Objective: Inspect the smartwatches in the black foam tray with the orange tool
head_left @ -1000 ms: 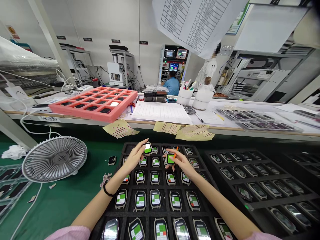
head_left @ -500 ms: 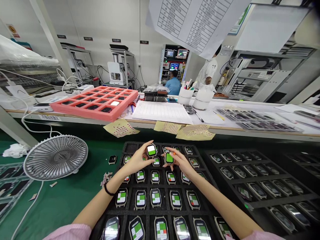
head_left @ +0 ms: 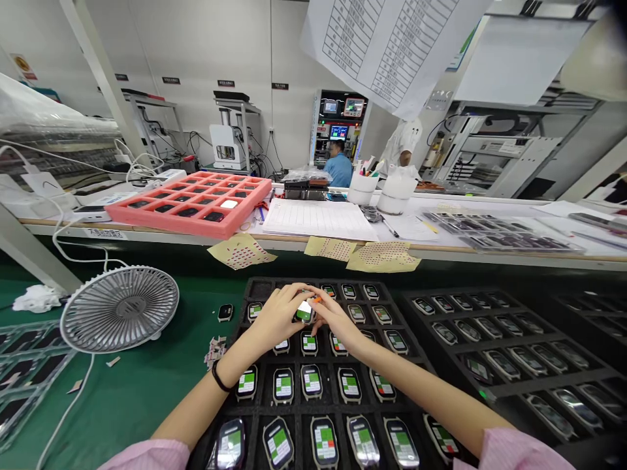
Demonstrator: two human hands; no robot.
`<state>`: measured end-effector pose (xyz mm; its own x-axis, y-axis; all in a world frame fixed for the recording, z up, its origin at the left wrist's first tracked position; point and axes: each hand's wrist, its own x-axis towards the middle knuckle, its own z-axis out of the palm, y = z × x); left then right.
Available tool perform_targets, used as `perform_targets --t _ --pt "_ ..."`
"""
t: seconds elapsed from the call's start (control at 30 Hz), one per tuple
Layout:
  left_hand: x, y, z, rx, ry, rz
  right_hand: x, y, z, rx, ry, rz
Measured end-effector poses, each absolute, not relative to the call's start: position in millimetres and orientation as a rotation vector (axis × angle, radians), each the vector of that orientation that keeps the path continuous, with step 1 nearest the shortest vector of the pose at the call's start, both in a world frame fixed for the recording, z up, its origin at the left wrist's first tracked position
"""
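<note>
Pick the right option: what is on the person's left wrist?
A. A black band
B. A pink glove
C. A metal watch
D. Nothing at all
A: the black band sits on the wrist just behind the left hand.

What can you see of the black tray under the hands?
The black tray, matte and moulded-looking, lies on the green mat. Its rows of recesses hold smartwatches with green screens; the far-left corner recess looks empty. The left hand and right hand are over its middle; any contact cannot be told.
</note>
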<state>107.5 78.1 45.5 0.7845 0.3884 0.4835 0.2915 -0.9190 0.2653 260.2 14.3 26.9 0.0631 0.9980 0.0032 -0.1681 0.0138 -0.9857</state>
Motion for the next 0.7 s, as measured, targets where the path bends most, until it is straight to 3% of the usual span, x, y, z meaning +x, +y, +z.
perform_targets --t 0.2,0.4,0.7 --pt "104 79 45 2.844 0.475 0.969 261 5 35 -1.130 -1.166 1.189" --pt "104 75 50 2.585 0.239 1.269 278 3 46 -0.895 -1.162 1.426" --pt "104 69 57 2.460 0.132 1.284 274 3 49 -0.746 -1.151 1.546"
